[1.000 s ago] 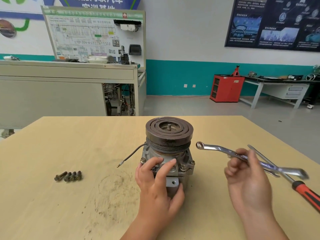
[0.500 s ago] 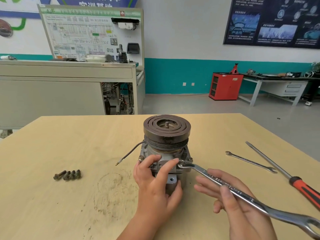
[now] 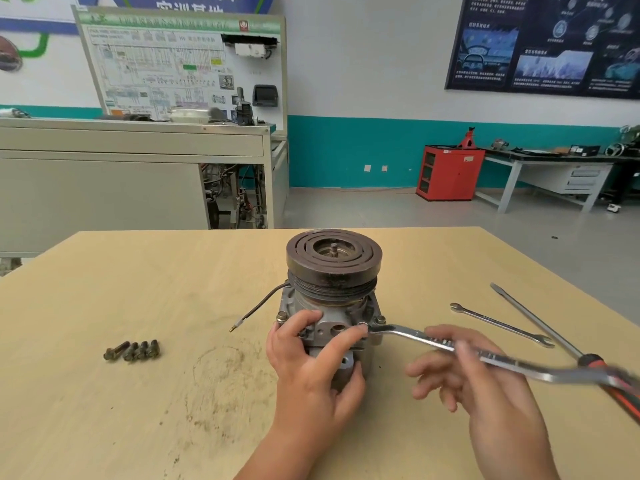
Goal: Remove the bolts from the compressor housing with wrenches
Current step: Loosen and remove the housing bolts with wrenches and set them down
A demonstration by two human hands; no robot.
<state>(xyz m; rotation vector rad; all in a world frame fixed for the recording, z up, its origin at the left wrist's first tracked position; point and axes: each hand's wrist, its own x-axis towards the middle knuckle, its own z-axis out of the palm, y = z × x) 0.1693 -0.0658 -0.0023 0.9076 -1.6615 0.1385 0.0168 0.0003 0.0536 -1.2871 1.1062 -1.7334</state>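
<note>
The compressor (image 3: 332, 306) stands upright near the middle of our table (image 3: 104, 289), pulley end up, a black wire (image 3: 263, 306) trailing off to its left. Our left hand (image 3: 311, 368) grips its housing, fingers curled over the top edge. Our right hand (image 3: 485, 386) holds a wrench (image 3: 415, 336) pinched between thumb and loosely spread fingers, its ring end at the housing's near right corner. Four loose bolts (image 3: 131, 351) lie together well to the left. To the right lie a thinner wrench (image 3: 502, 325) and a screwdriver (image 3: 540, 323).
</note>
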